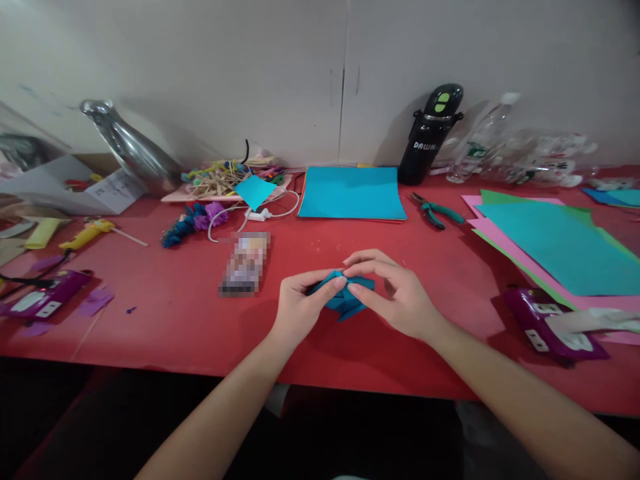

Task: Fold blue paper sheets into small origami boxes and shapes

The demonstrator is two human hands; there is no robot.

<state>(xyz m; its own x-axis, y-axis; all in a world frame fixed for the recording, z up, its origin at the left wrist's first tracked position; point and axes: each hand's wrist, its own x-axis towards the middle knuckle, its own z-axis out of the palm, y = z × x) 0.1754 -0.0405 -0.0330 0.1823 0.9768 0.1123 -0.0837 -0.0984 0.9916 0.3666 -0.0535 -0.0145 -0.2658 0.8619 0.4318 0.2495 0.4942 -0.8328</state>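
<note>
A folded piece of blue paper is between my two hands, above the red table near its front edge. My left hand grips its left side, with the thumb lying on top. My right hand pinches the paper's upper edge, its thumb and fingertips close to my left thumb. The fingers hide part of the folds.
A phone-like object lies left of my hands on the red table. Behind are a blue paper stack, pliers and a black bottle. Coloured sheets and a purple power strip lie right.
</note>
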